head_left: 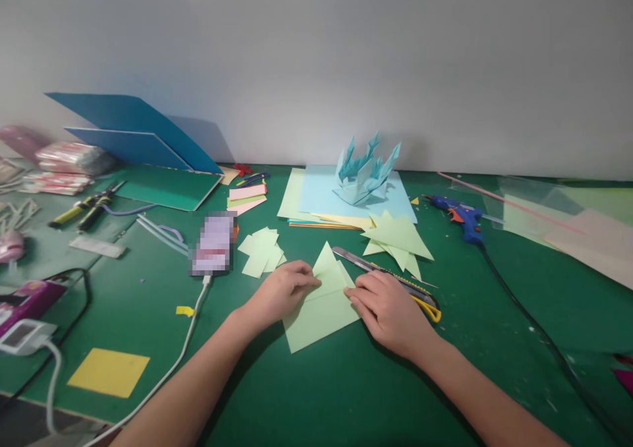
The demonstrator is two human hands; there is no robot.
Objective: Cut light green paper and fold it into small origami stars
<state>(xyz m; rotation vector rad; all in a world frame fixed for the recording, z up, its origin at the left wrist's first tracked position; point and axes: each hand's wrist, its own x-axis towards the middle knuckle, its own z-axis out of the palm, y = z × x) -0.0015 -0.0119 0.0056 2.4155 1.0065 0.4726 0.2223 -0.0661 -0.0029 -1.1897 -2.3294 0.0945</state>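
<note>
1. Here's the pale green sheet, right of the phone and nearer the wearer, folded peak pointing away, broad panel this way; turned like that, I'd judge, both slanting edges sit within easy reach.
2. I've got the left hand just right of the phone, grasping the sheet's left edge with fingers curled in close; it looks to be anchoring the paper so the layers can't slip.
3. Over to the right hand, farther right of the phone: its fingertips grip the opposite edge by a narrow folded strip, probably to keep that edge true. Where its thumb lies, I can't tell.
4. Green slips fan out just right of the phone, and pointed green pieces overlap farther right; two separate piles, likely so they don't mix.
5. The cutter slants away right of the phone, partly hidden by the right hand, presumably lying close for quick pickup.
6. Beyond the phone and to its right, a blue paper flower stands on flat sheets, perhaps parked there clear of the elbows.
7. Far right of the phone lies the glue gun, I suspect laid aside because both hands are busy.
</note>
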